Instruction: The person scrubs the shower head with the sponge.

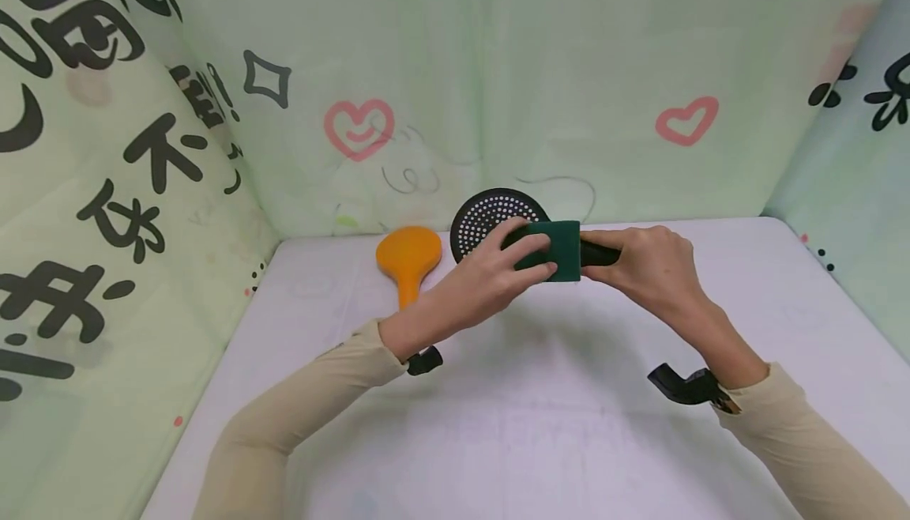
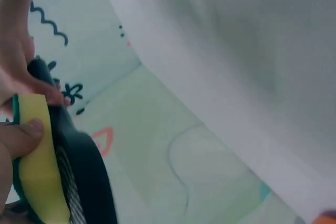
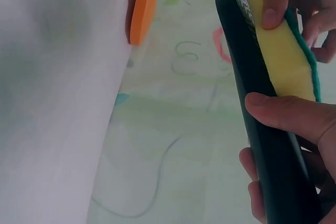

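My right hand grips the handle of a black handheld shower head, whose round face is dotted with pale holes. Across the lower face and upper handle lies a sponge, green on its outer side. My left hand holds this sponge, fingers spread over the green side. From the right wrist view, the sponge's yellow side faces the shower head, and the left thumb presses on its edge. Both things are held up above the table.
An orange round-headed thing with a handle lies at the back of the white table, left of the shower head and partly behind the left forearm. Pale green printed curtains stand behind and at both sides.
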The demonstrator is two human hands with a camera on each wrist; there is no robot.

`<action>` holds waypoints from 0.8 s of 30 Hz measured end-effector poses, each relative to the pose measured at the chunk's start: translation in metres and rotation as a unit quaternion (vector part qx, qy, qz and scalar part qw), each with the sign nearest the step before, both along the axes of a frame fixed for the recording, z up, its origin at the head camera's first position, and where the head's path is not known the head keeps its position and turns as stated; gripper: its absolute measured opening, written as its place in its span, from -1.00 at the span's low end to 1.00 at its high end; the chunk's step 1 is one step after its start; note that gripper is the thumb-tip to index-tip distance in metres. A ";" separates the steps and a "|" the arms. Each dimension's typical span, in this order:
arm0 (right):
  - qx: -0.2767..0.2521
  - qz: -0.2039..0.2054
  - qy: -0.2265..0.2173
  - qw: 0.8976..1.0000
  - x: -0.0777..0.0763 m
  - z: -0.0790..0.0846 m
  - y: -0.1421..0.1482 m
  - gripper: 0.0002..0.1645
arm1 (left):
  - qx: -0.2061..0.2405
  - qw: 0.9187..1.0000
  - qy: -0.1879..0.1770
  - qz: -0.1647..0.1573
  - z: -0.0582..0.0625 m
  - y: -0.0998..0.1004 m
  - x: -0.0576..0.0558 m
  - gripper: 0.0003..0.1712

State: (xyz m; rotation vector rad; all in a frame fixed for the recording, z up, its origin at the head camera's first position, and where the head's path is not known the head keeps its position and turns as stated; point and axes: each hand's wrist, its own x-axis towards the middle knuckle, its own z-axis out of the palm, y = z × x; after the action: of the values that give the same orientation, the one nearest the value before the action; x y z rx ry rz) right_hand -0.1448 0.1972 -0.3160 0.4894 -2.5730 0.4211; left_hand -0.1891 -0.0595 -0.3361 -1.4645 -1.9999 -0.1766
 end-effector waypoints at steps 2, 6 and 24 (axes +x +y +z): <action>-0.006 -0.013 0.001 1.000 0.002 0.001 0.005 -0.39 | 0.003 1.000 0.012 0.020 0.000 -0.006 -0.003 -0.74; -0.013 -0.026 -0.007 1.000 0.007 0.001 0.014 -0.37 | 0.015 0.999 0.022 0.033 -0.002 -0.023 -0.009 -0.74; 0.010 0.000 -0.004 1.000 0.007 -0.002 0.001 -0.38 | 0.017 0.999 0.043 0.019 -0.001 -0.021 -0.010 -0.68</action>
State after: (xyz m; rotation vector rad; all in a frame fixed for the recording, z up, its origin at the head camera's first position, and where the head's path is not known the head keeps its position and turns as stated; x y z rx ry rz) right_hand -0.1375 0.1982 -0.3181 0.4960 -2.5882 0.3985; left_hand -0.1990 -0.0809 -0.3367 -1.3895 -1.9447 -0.1286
